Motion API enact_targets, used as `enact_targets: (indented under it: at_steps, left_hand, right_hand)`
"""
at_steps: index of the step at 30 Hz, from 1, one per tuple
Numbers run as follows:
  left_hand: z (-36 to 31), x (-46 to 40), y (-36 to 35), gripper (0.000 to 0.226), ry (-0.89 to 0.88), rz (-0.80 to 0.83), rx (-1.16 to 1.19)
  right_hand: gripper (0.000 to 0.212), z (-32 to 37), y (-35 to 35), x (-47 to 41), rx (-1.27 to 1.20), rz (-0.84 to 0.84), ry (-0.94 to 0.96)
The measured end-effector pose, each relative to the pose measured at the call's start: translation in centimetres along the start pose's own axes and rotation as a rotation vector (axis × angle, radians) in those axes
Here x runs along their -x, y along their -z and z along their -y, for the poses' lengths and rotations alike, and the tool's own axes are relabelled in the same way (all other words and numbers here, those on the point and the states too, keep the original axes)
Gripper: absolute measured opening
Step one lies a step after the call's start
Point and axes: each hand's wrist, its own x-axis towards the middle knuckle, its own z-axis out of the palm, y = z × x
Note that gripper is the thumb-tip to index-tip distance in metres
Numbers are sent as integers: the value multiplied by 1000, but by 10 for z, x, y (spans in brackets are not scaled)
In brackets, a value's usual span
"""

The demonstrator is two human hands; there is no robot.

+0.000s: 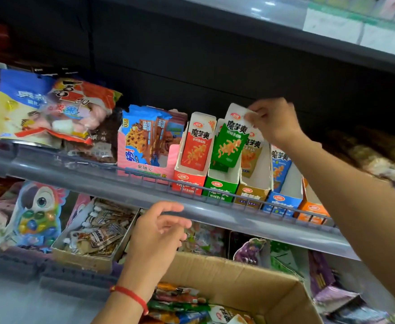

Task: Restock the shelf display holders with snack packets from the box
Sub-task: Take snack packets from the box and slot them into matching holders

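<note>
Right hand (273, 120) pinches green packet (229, 146) top, half inside green holder (222, 183) at shelf front edge. Left hand (156, 239) loosely open, empty. Risk: packet snags holder wall, tips out.

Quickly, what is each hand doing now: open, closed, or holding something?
Left hand: open, fingers loosely curled, holding nothing, above the box.
Right hand: pinches the top of a green packet at the green holder.
</note>
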Motion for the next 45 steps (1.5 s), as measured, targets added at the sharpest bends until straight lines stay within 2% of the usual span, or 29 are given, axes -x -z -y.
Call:
enact_targets:
  at_steps: [5,10,17,21,25,28,30,32,35,37,39,41,45]
  left_hand:
    - [-5,-1,4,33,33,30,-57]
    - [-10,-1,9,34,68,88,-125]
    - [-7,-4,13,32,68,85,-148]
    - [-1,-5,12,32,48,106,-222]
    - [5,-5,14,28,2,141,-341]
    - [12,-2,14,27,-110,215,-615]
    - [18,3,13,32,-179,295,-824]
    - [25,8,11,36,-191,390,-976]
    - [38,19,11,42,-125,528,-1092]
    - [44,26,12,42,-88,569,-1113]
    - [48,32,14,39,-80,569,-1113]
    - [48,33,17,37,-73,538,-1086]
    - [48,28,22,32,-98,400,-1039]
  right_hand:
    - [21,3,-37,-1,197,139,5]
    - [22,1,-47,-11,331,143,-28]
    - [23,1,-50,-26,514,175,37]
    - [28,-4,-55,-25,653,118,100]
    - [26,2,-50,-9,535,3,190]
    - [21,15,-45,40,272,-59,337]
    - [19,23,-43,100,120,52,456]
    - [19,25,-40,166,60,275,519]
    - [27,4,-48,253,220,746,456]
    - [37,-17,-62,295,363,959,394]
    - [42,-31,-75,316,412,1009,326]
    - [43,-31,-88,321,404,970,292]
    - [43,-13,-122,323,429,899,352]
